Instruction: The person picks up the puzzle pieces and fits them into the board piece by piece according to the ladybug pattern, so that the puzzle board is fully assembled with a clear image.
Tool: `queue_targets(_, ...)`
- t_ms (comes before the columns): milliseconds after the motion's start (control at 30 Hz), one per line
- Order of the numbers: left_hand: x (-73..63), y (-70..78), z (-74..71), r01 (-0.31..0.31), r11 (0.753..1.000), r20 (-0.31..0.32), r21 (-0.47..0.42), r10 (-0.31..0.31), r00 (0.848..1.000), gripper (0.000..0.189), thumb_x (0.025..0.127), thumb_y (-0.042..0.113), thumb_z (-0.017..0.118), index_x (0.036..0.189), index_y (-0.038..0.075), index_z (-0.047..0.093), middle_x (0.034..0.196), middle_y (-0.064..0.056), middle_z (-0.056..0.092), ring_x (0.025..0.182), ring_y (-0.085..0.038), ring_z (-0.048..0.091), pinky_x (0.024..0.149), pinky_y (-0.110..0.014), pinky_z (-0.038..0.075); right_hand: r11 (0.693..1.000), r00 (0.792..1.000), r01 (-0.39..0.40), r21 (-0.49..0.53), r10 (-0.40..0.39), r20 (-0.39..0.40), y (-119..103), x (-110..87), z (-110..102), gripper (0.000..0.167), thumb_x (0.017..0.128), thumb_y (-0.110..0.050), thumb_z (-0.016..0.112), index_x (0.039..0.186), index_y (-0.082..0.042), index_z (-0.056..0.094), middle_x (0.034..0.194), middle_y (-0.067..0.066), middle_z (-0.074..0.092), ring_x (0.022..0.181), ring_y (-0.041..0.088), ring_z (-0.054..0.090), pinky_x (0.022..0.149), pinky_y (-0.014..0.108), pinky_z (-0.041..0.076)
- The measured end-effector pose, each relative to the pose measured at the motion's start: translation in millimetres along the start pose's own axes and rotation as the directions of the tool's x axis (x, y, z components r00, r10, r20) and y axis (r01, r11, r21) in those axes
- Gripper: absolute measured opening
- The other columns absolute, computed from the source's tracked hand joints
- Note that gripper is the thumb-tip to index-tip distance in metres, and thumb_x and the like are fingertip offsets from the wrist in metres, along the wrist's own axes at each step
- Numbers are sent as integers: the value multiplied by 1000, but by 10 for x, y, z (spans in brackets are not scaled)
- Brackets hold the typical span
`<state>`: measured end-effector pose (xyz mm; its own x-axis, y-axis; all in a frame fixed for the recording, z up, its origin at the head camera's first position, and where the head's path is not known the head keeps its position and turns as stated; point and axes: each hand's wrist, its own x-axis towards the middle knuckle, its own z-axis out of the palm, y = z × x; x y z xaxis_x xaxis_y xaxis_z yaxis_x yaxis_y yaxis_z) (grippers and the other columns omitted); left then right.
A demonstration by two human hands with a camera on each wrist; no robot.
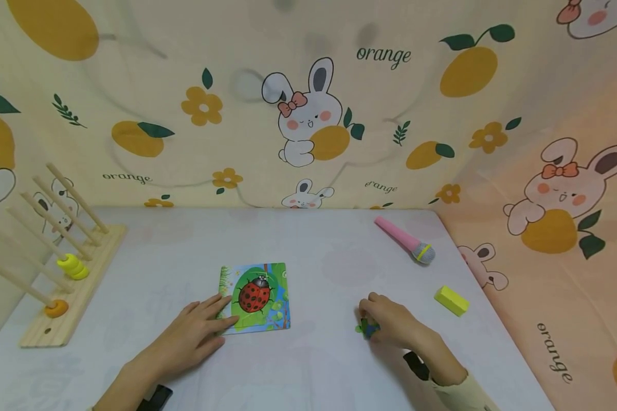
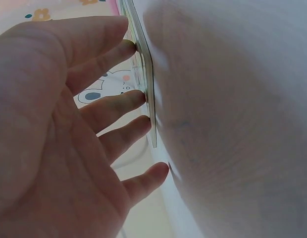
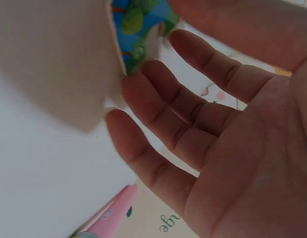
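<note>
A square ladybug jigsaw puzzle (image 1: 255, 297), green and blue with a red spotted beetle, lies flat on the white table. My left hand (image 1: 194, 334) rests at its left side, fingers spread and fairly straight, some fingertips on the picture. From the left wrist view, the puzzle's thin edge (image 2: 146, 64) meets several fingertips, while the little finger sits apart from it. To the right, my right hand (image 1: 391, 322) pinches a small blue and green puzzle piece (image 1: 368, 327) low over the table. The piece's curved cut-out shows in the right wrist view, partly covered by the thumb side of the hand.
On the left stands a wooden peg rack (image 1: 95, 257) with yellow rings (image 1: 73, 266) and an orange ring (image 1: 56, 309). A pink toy microphone (image 1: 403, 238) lies at the back right, and a yellow block (image 1: 451, 301) sits near the right edge. Printed cloth (image 1: 185, 57) hangs behind.
</note>
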<state>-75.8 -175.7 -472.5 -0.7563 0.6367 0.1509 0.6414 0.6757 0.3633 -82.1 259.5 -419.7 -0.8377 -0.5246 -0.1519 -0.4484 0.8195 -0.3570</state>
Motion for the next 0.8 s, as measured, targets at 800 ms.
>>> queue_targets(800, 18, 97, 17, 24, 999, -7, -26, -24, 1000, 53, 90, 26, 73, 140, 14, 59, 155, -12, 42, 145, -35, 33, 108, -67, 26, 941, 995, 68, 332, -89, 46, -25, 343, -32, 10, 88, -6, 75, 86, -12, 67, 73, -8, 59, 62, 3, 52, 58, 22, 47)
